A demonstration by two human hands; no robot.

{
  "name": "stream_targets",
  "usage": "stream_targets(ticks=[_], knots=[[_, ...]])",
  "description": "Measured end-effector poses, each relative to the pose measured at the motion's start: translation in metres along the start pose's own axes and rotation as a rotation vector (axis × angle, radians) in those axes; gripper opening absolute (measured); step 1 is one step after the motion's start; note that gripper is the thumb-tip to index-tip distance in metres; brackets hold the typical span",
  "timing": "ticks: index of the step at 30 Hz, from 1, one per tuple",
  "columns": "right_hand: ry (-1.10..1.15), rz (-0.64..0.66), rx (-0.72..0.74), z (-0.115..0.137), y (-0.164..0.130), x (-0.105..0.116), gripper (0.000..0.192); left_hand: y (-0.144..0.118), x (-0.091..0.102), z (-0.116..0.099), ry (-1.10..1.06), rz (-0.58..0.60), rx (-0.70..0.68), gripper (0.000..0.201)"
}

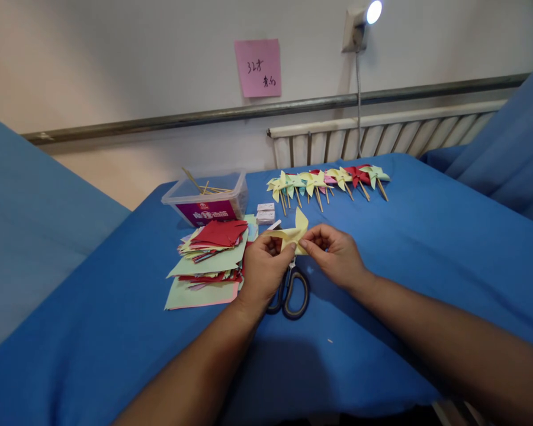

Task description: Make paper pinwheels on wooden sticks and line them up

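A yellow paper pinwheel (300, 223), its blades partly folded in, is held up between both hands over the blue cloth. My left hand (266, 260) pinches it from the left, thumb near its middle. From the right, the fingertips of my right hand (333, 251) close on its lower right part. Whether a pin is in its centre I cannot tell. Below the pinwheel lie scissors (296, 296) with dark handles, their blades mostly hidden by the hands and paper. Close to the left hand are stacks of coloured paper (217, 236), red on top.
A clear plastic box (242, 198) with wooden sticks (211, 190) stands at the back left. Beside it sit small white boxes (265, 214). Several finished pinwheels (317, 182) lie in a row at the back. A radiator (382, 133) and pipe (204, 116) run along the wall.
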State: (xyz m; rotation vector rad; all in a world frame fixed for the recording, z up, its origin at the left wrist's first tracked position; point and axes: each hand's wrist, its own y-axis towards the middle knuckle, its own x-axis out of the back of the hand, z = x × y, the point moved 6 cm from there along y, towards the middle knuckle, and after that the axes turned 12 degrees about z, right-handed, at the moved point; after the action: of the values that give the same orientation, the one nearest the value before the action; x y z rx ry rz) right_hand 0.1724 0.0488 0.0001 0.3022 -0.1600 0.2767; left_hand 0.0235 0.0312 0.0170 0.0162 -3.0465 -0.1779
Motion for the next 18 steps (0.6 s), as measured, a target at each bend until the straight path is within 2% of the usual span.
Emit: stream_targets(ticks=[3, 18], knots=[[-0.008, -0.007, 0.015, 0.0015, -0.0005, 0.0, 0.009, -0.0001, 0.0001, -0.0021, 0.049, 0.007, -0.02, 0.018], [0.023, 0.0, 0.009, -0.0009, -0.0007, -0.0012, 0.01, -0.0014, -0.0018, -0.0028, 0.01, 0.014, 0.009, 0.02]])
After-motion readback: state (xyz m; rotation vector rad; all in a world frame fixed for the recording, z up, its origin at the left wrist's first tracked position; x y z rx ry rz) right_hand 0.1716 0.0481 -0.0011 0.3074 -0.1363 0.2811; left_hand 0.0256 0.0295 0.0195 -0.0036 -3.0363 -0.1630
